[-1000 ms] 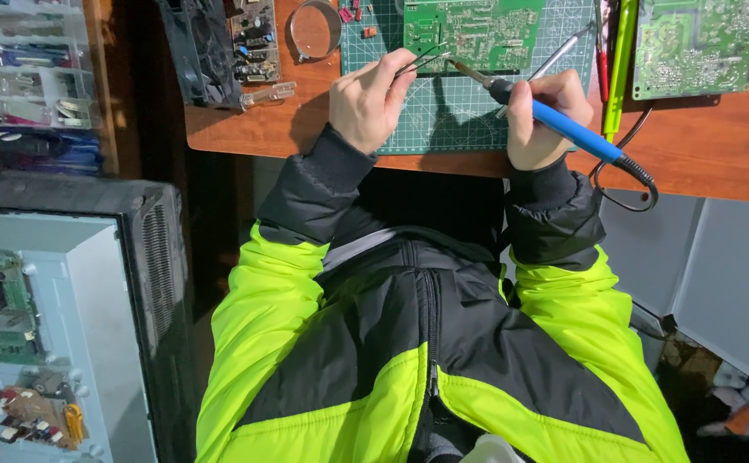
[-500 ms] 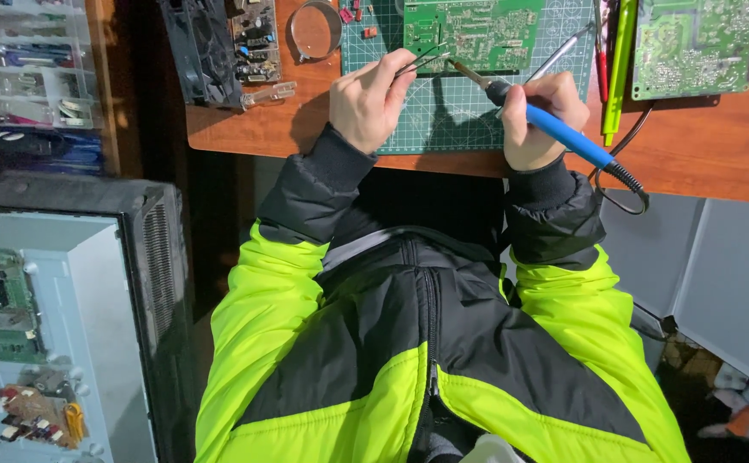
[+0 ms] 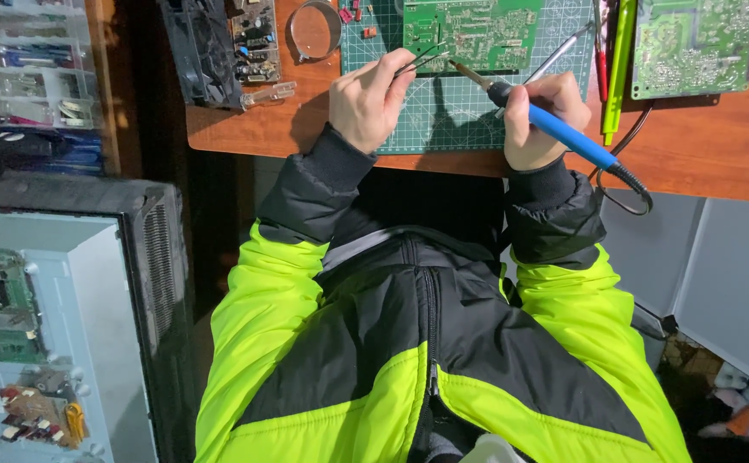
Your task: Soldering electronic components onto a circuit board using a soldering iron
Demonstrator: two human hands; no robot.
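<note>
I judge the soldering best done with the tip steady on one joint and both wrists braced on the green gridded cutting mat (image 3: 443, 111). My right hand (image 3: 542, 116) is closed around the blue-handled soldering iron (image 3: 554, 129), its tip at the near edge of the green circuit board (image 3: 473, 34). My left hand (image 3: 370, 99) pinches thin metal tweezers (image 3: 422, 60); whether they grip a part is unclear.

No packages, labels, signs or screens show.
</note>
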